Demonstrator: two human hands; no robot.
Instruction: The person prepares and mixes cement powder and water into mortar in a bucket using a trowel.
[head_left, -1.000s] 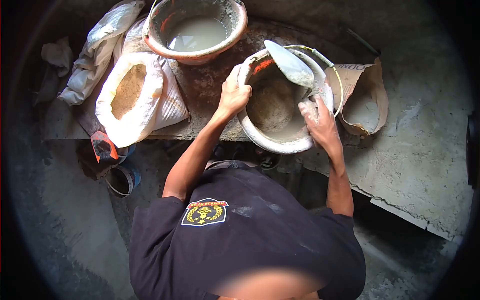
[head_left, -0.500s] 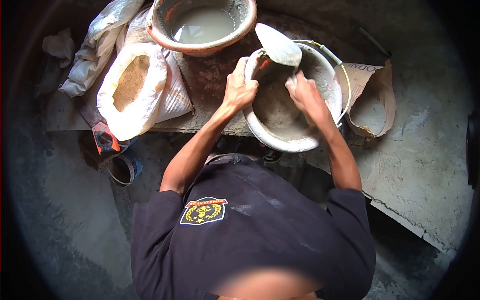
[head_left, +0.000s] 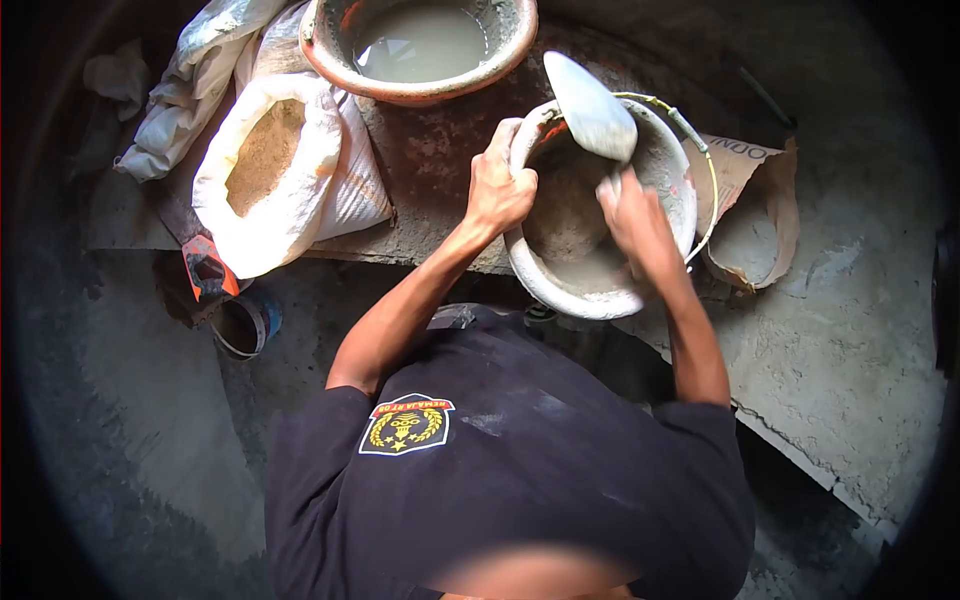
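Here, seen from above, a person in a dark shirt (head_left: 500, 480) leans over a pale bucket (head_left: 560, 290) that sits tilted at the edge of a concrete ledge (head_left: 850, 330). The left hand (head_left: 498, 190) is closed over the bucket's near-left rim, steadying it. The right hand (head_left: 632, 215) is wrapped around the handle of a trowel (head_left: 592, 108), whose grey-coated blade is lifted over the far rim. Inside the bucket lies a wet grey mix (head_left: 570, 235), heaped toward the lower side.

By the look of it, the work in hand is mixing mortar, caught with the blade raised between strokes. The next stroke likely calls for a firm hold on the rim, since the bucket leans toward the drop, and for bringing the blade down into the mix rather than onto the rim.

Beyond the bucket stands an orange basin (head_left: 420, 88) of cloudy water. To the left, an open white sack (head_left: 300, 190) shows tan powder. To the right lies a torn brown paper bag (head_left: 760, 190) with printed letters, seen upside down and only partly legible. A badge (head_left: 405, 423) on the shirt carries a yellow emblem and a line of lettering too small to read.
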